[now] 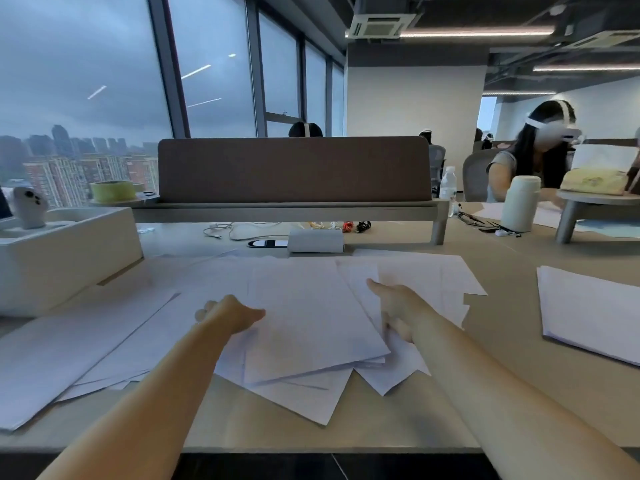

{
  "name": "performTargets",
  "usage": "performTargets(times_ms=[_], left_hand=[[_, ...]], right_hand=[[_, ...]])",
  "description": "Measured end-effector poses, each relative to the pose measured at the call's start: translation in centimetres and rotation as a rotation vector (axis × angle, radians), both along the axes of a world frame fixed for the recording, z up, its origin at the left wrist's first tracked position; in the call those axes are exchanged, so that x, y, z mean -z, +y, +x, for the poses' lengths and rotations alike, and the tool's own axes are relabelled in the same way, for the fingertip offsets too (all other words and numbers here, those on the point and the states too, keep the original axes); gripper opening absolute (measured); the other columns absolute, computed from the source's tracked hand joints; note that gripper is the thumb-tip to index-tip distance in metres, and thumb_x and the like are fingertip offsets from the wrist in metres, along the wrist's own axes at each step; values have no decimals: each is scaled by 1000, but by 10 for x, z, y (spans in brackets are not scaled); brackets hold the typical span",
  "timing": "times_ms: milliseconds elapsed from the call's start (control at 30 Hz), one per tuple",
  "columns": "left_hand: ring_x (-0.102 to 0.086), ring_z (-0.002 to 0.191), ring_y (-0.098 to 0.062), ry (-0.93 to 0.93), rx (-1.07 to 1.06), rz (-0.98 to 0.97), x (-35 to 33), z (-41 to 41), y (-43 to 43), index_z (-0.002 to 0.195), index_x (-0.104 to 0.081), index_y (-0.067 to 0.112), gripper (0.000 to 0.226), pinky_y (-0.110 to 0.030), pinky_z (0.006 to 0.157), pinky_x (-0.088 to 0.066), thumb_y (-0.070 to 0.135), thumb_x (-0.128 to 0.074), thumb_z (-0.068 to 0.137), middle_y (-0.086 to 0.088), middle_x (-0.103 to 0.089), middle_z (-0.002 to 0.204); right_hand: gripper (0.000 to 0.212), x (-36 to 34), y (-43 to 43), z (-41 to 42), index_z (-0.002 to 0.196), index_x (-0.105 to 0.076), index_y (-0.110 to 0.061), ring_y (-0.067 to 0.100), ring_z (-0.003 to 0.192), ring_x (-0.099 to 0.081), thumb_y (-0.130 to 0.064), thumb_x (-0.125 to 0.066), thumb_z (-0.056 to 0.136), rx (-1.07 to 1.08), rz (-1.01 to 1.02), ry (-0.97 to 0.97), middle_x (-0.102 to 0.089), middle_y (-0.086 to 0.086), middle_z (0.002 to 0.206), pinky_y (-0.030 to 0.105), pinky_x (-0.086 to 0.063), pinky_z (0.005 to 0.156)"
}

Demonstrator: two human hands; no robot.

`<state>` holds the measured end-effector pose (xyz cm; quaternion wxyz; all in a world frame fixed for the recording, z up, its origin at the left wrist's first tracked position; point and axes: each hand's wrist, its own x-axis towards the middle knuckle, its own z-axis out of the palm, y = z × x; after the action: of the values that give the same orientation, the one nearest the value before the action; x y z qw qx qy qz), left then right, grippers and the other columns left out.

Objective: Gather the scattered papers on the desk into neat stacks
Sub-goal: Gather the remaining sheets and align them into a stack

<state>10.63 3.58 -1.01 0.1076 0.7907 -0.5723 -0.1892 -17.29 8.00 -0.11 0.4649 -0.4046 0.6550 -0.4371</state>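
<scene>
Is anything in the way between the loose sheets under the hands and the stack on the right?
Nothing visible does. Only bare desk lies between the loose sheets and the stack; the left hand and right hand both touch the sheets.

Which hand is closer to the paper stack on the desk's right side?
Right. The right hand is on the loose sheets, left of the stack; the left hand is farther left, across those sheets.
</scene>
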Motion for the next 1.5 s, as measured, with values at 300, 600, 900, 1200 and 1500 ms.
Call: performTargets(times_ms=[300, 600, 900, 1200, 1500], left_hand=[[-6, 147, -34, 76, 25, 81, 14, 3, 3, 153, -11, 20, 79, -51, 119, -8, 68, -20, 91, -12, -8, 160], [-16, 145, -31, -28, 32, -19, 11, 16, 8, 150, -23, 24, 73, -48, 117, -14, 66, -24, 90, -7, -14, 160], [-18, 147, -24, 112, 144, -52, 25, 17, 10, 151, -18, 23, 77, -46, 119, -13, 68, -25, 90, -1, -15, 160], [-18, 145, -26, -48, 60, -113, 31, 48, 20, 149, -23, 24, 66, -47, 115, -15, 58, -22, 93, -2, -18, 159], [-24, 142, -31, -49, 209, -49, 21, 14, 18, 151, -16, 26, 62, -51, 114, -21, 52, -25, 95, -6, -21, 158]], right_hand=[[40, -4, -5, 20, 122, -55, -11, 24, 80, -58, -36, -59, 91, 135, 54, -454, -59, 12, 98, 34, -52, 59], [7, 9, -4, 47, 87, -59, -1, 29, 69, -62, -2, -55, 93, -37, 78, -279, -63, 15, 81, 30, -55, 50], [12, 12, -7, 63, 91, -55, 0, 31, 93, -58, 11, -51, 91, -59, -24, -200, -61, 16, 98, 45, -49, 92], [35, 15, -10, 10, 118, -53, 1, 31, 97, -59, 7, -55, 84, 101, -161, 1, -62, 16, 110, 35, -45, 82], [30, 19, 2, -13, 113, -57, -3, 40, 106, -60, 13, -47, 90, -41, -74, -166, -63, 20, 112, 46, -49, 91]])
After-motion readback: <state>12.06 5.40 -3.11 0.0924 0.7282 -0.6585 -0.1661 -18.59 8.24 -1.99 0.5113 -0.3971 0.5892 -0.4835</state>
